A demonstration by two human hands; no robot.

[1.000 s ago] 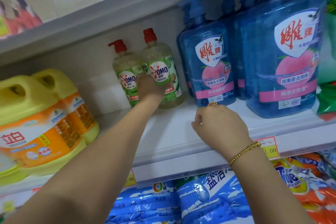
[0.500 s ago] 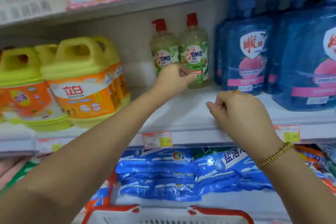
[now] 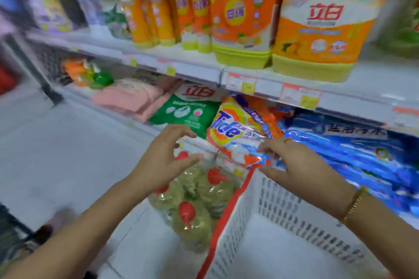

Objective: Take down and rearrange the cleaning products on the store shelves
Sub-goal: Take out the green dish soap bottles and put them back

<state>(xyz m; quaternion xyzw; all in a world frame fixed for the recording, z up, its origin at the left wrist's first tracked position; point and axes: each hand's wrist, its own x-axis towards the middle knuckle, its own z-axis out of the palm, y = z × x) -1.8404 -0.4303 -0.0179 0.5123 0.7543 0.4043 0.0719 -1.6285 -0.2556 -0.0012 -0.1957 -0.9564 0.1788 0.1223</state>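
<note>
Several pale green dish-soap bottles with red caps stand bunched together low down, just left of a white basket with a red rim. My left hand hovers over their caps, fingers spread and curved, holding nothing. My right hand is above the basket's far corner, fingers loosely stretched out near the lower edge of a Tide bag; I cannot tell whether it touches the bag. The picture is blurred by motion.
Big yellow-and-orange detergent jugs and slimmer orange bottles fill the shelf above. The low shelf holds blue bags, a green bag and pink packs. Pale floor lies to the left.
The view has swung down and left, from the OMO bottles on the upper shelf to the basket. Both hands have come down off that shelf and now hang over the bottles and basket.
</note>
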